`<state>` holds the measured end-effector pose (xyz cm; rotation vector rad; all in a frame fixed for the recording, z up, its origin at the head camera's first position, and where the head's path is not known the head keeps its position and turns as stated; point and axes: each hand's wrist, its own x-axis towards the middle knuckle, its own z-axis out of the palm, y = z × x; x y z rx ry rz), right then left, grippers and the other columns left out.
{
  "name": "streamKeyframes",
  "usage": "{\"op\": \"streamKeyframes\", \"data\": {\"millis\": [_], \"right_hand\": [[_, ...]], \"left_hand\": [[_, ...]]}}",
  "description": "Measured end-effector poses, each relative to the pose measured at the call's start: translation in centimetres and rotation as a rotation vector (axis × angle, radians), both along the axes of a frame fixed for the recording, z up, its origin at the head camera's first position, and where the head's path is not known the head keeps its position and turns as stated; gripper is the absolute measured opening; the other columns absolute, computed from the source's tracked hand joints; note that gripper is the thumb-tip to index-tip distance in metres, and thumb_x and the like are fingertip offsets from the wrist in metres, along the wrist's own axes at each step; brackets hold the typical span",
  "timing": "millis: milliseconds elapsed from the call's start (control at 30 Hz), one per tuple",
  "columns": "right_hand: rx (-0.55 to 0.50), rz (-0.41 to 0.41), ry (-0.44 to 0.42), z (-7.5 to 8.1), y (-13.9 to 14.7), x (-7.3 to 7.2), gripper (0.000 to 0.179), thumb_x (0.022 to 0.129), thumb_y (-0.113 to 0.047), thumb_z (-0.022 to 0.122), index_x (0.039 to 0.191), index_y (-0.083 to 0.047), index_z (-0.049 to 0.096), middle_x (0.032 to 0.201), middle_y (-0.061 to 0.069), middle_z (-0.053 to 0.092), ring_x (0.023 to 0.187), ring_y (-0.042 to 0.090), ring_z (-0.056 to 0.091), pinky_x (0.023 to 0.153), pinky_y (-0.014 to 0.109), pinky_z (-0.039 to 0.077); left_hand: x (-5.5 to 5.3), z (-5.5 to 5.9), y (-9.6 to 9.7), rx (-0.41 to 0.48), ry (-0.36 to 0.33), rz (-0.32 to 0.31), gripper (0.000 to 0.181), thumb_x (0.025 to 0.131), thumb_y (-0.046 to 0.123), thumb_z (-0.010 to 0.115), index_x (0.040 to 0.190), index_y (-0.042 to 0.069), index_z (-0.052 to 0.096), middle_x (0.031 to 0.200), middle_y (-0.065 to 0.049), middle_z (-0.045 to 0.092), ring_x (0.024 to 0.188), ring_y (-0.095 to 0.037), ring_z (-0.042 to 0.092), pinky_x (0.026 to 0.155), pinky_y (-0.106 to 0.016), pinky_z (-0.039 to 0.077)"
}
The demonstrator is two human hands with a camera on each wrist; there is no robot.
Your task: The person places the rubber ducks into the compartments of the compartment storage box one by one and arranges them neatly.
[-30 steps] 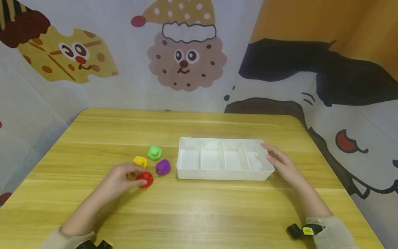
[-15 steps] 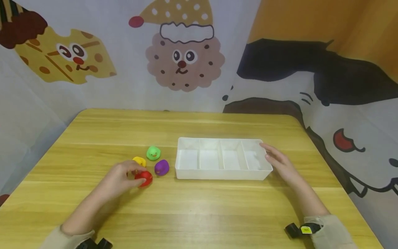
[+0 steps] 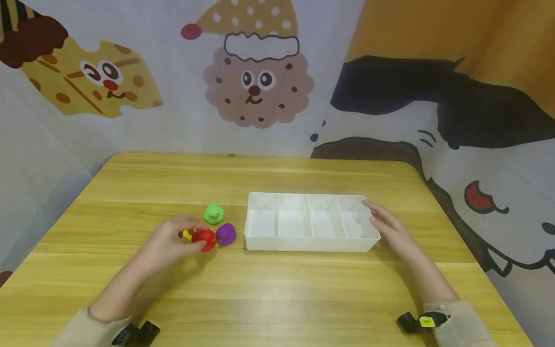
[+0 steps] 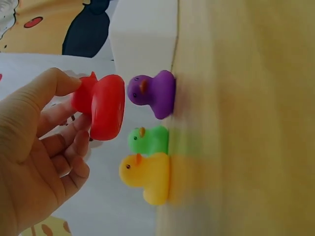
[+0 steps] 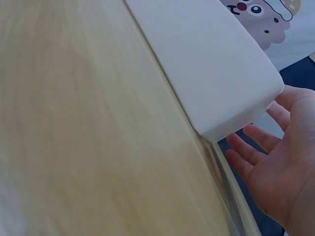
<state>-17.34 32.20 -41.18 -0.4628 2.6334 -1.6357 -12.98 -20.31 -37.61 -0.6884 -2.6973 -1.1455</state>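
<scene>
Between thumb and fingers, my left hand [image 3: 175,239] pinches a red rubber duck [image 4: 107,105] by its head, raised off the table. Beyond it stand a purple rubber duck [image 3: 226,234], a green rubber duck [image 3: 214,214] and a yellow rubber duck [image 4: 147,177]; the yellow one is mostly covered by the left hand in the head view. My right hand [image 3: 394,229] lies against the right end of a white divided box [image 3: 310,244], its fingers fairly straight, thumb and fingertips at the rim. In the right wrist view the box's outer wall shows beside those fingers.
The box has several compartments in a row, with bare floors showing. All of this stands on a wooden table [image 3: 269,299]. A curtain [image 3: 182,130] printed with cartoon figures hangs behind the table's far edge. Each wrist wears a small black camera.
My left hand has lifted the red duck from the table, moving it slightly up and to the right. My right hand has stayed at the box's end.
</scene>
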Motion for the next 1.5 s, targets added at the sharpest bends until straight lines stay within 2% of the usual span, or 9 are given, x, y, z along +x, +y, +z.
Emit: {"op": "streamKeyframes", "data": {"millis": [200, 367, 600, 733, 867, 967, 1067, 1233, 1500], "right_hand": [[0.003, -0.001, -0.010, -0.1, 0.2, 0.0, 0.045, 0.103, -0.022, 0.044, 0.146, -0.008, 0.039, 0.152, 0.019, 0.028, 0.129, 0.019, 0.036, 0.094, 0.014, 0.032], [-0.002, 0.005, -0.018, -0.1, 0.2, 0.1, 0.045, 0.103, -0.021, 0.043, 0.146, -0.008, 0.038, 0.152, 0.019, 0.026, 0.125, 0.006, 0.036, 0.094, 0.014, 0.033], [-0.026, 0.004, -0.040, -0.1, 0.2, 0.1, 0.046, 0.103, -0.021, 0.044, 0.147, -0.008, 0.037, 0.153, 0.018, 0.025, 0.130, 0.017, 0.033, 0.095, 0.015, 0.033], [-0.049, 0.013, -0.041, 0.0, 0.0, 0.2, 0.046, 0.103, -0.019, 0.044, 0.146, -0.007, 0.037, 0.153, 0.019, 0.024, 0.128, 0.013, 0.035, 0.094, 0.014, 0.033], [-0.088, 0.036, -0.043, -0.1, 0.0, 0.1, 0.046, 0.102, -0.016, 0.044, 0.147, -0.006, 0.035, 0.153, 0.021, 0.023, 0.121, 0.003, 0.040, 0.093, 0.015, 0.037], [-0.106, 0.050, -0.048, -0.2, 0.1, 0.1, 0.047, 0.102, -0.015, 0.044, 0.148, -0.006, 0.034, 0.153, 0.021, 0.023, 0.119, 0.000, 0.042, 0.092, 0.016, 0.039], [-0.113, 0.056, -0.057, -0.3, 0.2, 0.1, 0.049, 0.102, -0.015, 0.044, 0.149, -0.006, 0.032, 0.152, 0.021, 0.024, 0.119, 0.000, 0.043, 0.092, 0.017, 0.040], [-0.104, 0.052, -0.073, -0.3, 0.3, 0.2, 0.050, 0.103, -0.017, 0.043, 0.150, -0.009, 0.029, 0.150, 0.026, 0.024, 0.118, 0.002, 0.043, 0.091, 0.018, 0.040], [-0.107, 0.051, -0.080, -0.3, 0.3, 0.2, 0.051, 0.103, -0.017, 0.042, 0.151, -0.009, 0.028, 0.150, 0.026, 0.025, 0.119, 0.004, 0.043, 0.092, 0.017, 0.039]], "left_hand": [[-0.3, 1.1, 0.8, -0.005, 0.015, 0.006, 0.028, 0.073, 0.004, 0.079, 0.100, 0.015, 0.074, 0.098, 0.004, 0.066, 0.081, -0.014, 0.055, 0.062, -0.031, 0.048], [-0.8, 2.1, 1.7, -0.007, 0.006, -0.009, 0.029, 0.075, 0.007, 0.079, 0.102, 0.015, 0.073, 0.098, 0.007, 0.065, 0.084, -0.013, 0.055, 0.066, -0.036, 0.047], [-1.5, 3.3, 3.3, 0.031, 0.011, -0.056, 0.028, 0.075, 0.007, 0.079, 0.101, 0.015, 0.073, 0.098, 0.009, 0.064, 0.083, -0.012, 0.055, 0.065, -0.034, 0.047], [-2.1, 3.6, 4.3, 0.068, 0.003, -0.085, 0.028, 0.074, 0.006, 0.078, 0.100, 0.015, 0.074, 0.097, 0.008, 0.065, 0.081, -0.013, 0.055, 0.064, -0.034, 0.047], [-2.7, 3.9, 5.4, 0.097, 0.010, -0.132, 0.028, 0.074, 0.005, 0.078, 0.100, 0.013, 0.074, 0.094, 0.008, 0.065, 0.080, -0.014, 0.054, 0.064, -0.033, 0.046], [-3.1, 4.1, 6.4, 0.115, 0.026, -0.185, 0.027, 0.074, 0.004, 0.078, 0.099, 0.014, 0.074, 0.093, 0.010, 0.066, 0.080, -0.013, 0.055, 0.064, -0.033, 0.046], [-3.5, 4.2, 7.5, 0.129, 0.037, -0.234, 0.026, 0.074, 0.004, 0.077, 0.097, 0.015, 0.074, 0.092, 0.012, 0.065, 0.081, -0.012, 0.055, 0.065, -0.036, 0.046], [-4.1, 4.4, 9.3, 0.148, 0.013, -0.292, 0.026, 0.075, 0.005, 0.075, 0.098, 0.017, 0.074, 0.094, 0.013, 0.065, 0.082, -0.012, 0.055, 0.065, -0.043, 0.046], [-5.3, 4.6, 11.9, 0.128, -0.002, -0.374, 0.029, 0.075, 0.008, 0.074, 0.103, 0.016, 0.073, 0.100, 0.014, 0.065, 0.086, -0.012, 0.054, 0.069, -0.045, 0.048]]}}
